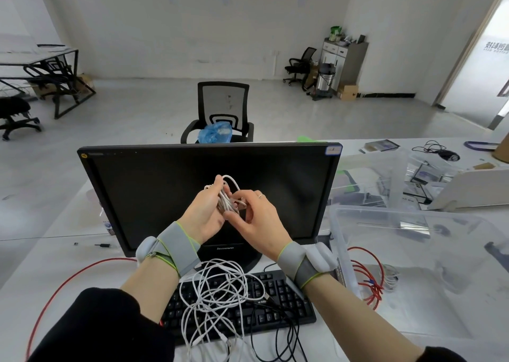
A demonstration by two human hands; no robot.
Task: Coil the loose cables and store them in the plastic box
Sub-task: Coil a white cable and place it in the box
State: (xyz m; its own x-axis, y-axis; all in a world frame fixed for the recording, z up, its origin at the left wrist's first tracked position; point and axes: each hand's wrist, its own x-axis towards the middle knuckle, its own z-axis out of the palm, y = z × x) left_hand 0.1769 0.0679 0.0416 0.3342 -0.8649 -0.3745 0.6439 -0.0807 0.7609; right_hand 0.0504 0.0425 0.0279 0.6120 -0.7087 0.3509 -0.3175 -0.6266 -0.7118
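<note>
Roughly early-stage: left hand (205, 213) grips a white cable bundle (227, 196) at frame centre, right hand (256, 218) pinching its end. Loose white cables (217, 301) and red cable (369, 276) still uncoiled on the tabletop (413, 320); plastic box (413, 240), lower right, looks unfilled.

Black monitor (209, 196) upright on white table (413, 320), screen dark. Black keyboard (275, 306) flat in front of monitor base. Black mesh office chair (223, 108) behind monitor, blue plastic bag (215, 133) on its seat. Second black chair (298, 64) near far wall, beside grey cabinet (344, 55); steel vacuum cleaner (325, 79) in front of cabinet, cardboard box (349, 92) on floor next to it. Black-framed desk (41, 66) far left. Small black connector (102, 245) on table left of monitor.
</note>
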